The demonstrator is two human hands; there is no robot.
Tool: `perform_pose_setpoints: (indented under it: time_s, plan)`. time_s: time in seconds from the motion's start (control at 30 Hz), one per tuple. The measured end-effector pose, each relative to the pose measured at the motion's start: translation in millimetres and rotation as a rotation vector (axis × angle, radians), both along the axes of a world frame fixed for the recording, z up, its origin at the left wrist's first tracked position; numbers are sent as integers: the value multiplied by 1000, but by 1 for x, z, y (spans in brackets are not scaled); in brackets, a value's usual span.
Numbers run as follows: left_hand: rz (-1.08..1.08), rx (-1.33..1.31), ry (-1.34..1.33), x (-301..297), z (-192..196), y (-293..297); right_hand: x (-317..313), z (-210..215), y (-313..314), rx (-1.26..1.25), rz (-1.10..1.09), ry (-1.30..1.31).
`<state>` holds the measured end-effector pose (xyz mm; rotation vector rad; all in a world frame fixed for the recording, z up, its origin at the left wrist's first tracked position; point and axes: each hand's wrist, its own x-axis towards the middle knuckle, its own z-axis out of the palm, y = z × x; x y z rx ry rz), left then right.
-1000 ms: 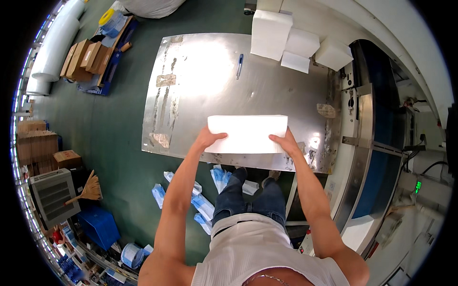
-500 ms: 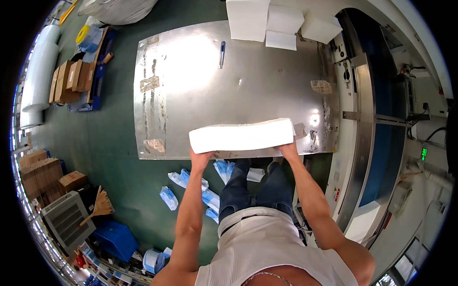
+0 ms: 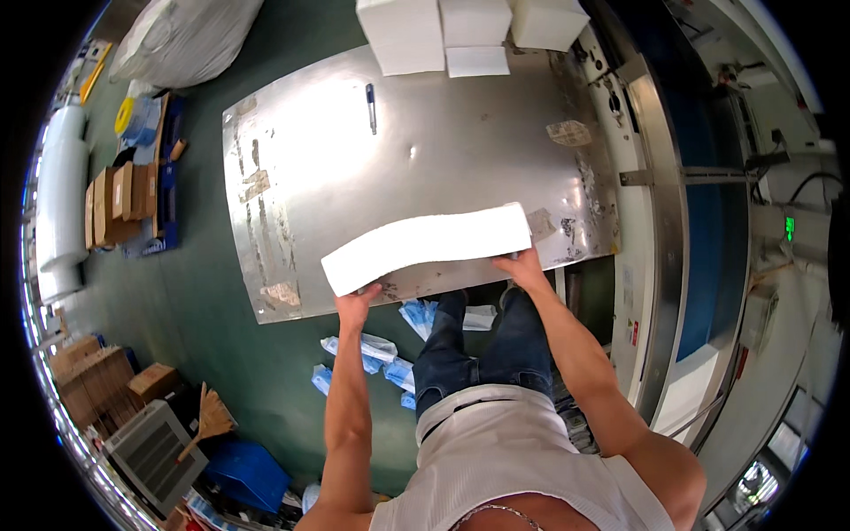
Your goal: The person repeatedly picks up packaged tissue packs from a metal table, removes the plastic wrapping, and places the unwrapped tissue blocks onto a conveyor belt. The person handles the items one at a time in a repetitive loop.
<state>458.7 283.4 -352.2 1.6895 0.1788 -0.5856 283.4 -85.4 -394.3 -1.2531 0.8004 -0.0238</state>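
Observation:
A long white stack [image 3: 429,243], bent in a shallow wave like soft sheets, is held over the near edge of the metal table [image 3: 336,190]. My left hand [image 3: 356,305] is closed on its left end from below, the thumb against the near side. My right hand [image 3: 522,264] grips the right end the same way. Glare washes out the stack's surface, so single layers cannot be made out. The left end sits lower and nearer to me than the right.
White blocks [image 3: 403,40] stand along the table's far edge, and a blue pen [image 3: 371,111] lies toward the far left. Blue-and-white packets [image 3: 372,350] lie on the floor by my legs. A machine with a metal frame [image 3: 660,177] borders the right side.
The stack's left end has dropped and its right end has risen, so it now tilts and curves more. My hands moved with it. The whole view has turned slightly.

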Motion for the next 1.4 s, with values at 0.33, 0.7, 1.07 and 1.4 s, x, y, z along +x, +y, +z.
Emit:
perform_pose_setpoints:
  time_s: [0.33,0.7,1.07,1.4]
  plan:
    - [-69,-58,-49,4,45,-82,8,73,-11,-328,-43,-39]
    - [-555,-321,-39,-220,233,-412,-326,359,-266,-860,-431,-29]
    - [-601,-369,1151,-557,181,-568,-607,393,-424,-525,-218,561]
    - [-819,679,1724,-641,248,-531,-676,201,-369,-661,-223,1692]
